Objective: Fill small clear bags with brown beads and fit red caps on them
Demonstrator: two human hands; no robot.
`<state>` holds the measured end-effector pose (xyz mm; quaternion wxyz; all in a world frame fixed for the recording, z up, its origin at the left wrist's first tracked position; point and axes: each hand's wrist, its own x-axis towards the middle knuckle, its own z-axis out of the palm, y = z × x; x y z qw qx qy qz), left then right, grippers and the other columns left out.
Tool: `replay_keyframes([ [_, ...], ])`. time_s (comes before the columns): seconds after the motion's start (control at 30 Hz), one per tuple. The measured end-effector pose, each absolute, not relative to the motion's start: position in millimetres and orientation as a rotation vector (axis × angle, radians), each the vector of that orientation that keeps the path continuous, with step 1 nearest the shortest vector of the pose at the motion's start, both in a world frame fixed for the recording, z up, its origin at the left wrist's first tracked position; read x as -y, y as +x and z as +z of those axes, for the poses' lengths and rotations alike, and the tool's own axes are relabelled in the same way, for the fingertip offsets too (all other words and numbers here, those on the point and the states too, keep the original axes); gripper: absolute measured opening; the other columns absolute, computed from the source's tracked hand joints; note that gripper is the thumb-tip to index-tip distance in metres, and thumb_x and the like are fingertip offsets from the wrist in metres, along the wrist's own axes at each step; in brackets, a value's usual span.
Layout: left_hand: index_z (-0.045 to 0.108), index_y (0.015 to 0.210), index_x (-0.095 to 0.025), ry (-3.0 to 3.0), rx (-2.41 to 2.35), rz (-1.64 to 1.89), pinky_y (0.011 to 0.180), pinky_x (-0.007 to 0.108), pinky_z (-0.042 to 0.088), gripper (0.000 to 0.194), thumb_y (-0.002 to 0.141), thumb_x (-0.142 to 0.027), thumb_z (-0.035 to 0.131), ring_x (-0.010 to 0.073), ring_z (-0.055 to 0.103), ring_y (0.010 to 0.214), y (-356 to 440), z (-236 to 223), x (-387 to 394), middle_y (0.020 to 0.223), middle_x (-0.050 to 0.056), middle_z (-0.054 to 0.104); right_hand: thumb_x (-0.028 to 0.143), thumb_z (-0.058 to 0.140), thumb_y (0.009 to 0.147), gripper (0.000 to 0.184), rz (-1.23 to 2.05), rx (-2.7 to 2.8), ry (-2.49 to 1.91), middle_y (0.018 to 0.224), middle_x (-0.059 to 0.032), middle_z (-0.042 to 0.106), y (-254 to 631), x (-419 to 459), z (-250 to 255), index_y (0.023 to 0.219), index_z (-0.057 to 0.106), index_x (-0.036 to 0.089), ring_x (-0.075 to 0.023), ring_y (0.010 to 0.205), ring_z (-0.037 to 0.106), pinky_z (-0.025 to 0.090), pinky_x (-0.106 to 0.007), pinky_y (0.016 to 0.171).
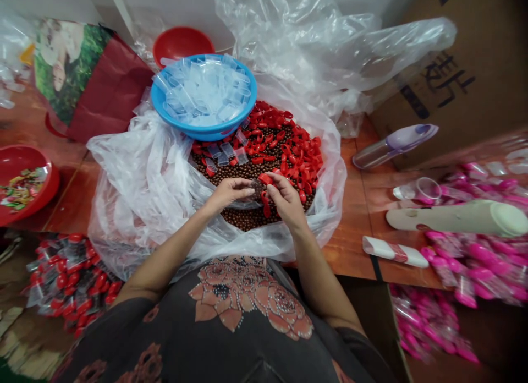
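Observation:
My left hand [231, 195] pinches a small clear plastic container [257, 189] that looks dark with brown beads inside. Opposite it, my right hand [284, 198] grips a red plastic cap [265, 178] at the container's end. Whether the cap is seated on the container I cannot tell. Both hands hover over a heap of small brown beads [243, 220] spread in a clear plastic bag [330, 179]. Many red caps [303, 157] lie on the beads at the right and back. Several empty clear containers [226, 152] rest on the beads behind my left hand.
A blue basin [159, 110] of clear containers stands at the back, before a red bowl [181, 39]. Left are a red bag [111, 91] and a red bowl of wrapped pieces [51, 185]. Filled red-capped containers [70, 278] lie lower left; pink-capped tubes [487, 262] and a cardboard box [466, 91] right.

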<state>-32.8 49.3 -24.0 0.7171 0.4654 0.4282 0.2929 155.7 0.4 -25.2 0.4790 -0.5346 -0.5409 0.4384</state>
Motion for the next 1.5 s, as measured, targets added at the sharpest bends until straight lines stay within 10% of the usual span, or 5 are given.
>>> replay_keyframes([
  [0.2,0.072,0.104,-0.010,1.060,-0.982,0.674,0.073,0.029,0.052,0.043,0.069,-0.033,0.079,0.0130,0.064,0.072,-41,-28,-44,0.091,0.007,0.073,0.037,0.051,0.095,0.037,0.922,1.541,-1.318,0.133,-0.0034,0.062,160,7,-22,0.130,0.057,0.028,-0.0204,0.124,0.056,0.039,-0.044,0.112],
  [1.5,0.073,0.102,-0.014,1.034,-0.985,0.786,0.079,0.031,0.053,0.035,0.072,-0.029,0.078,0.0144,0.066,0.081,-44,-25,-29,0.097,0.006,0.073,0.031,0.050,0.097,0.034,0.661,1.701,-1.303,0.118,-0.0054,0.071,150,10,-30,0.128,0.063,0.029,-0.0195,0.109,0.066,0.052,-0.041,0.098],
])
